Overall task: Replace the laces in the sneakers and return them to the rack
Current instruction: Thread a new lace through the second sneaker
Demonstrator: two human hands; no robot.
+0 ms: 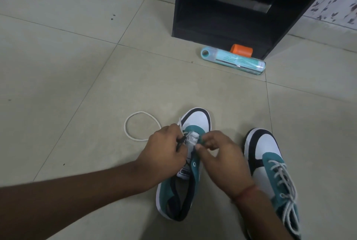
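Both my hands pinch the white lace at the lowest eyelets of the unlaced sneaker

My left hand (166, 149) and right hand (222, 154) meet in one grip on the lace (193, 137) over the teal sneaker (185, 187) on the floor (77, 66); right of the grip stands the laced sneaker (270, 170), left of it the lace's loose loop (135, 123) lies flat, beyond it a teal tube (231, 59) and orange cap (241, 49) lie before the black rack (231, 8)
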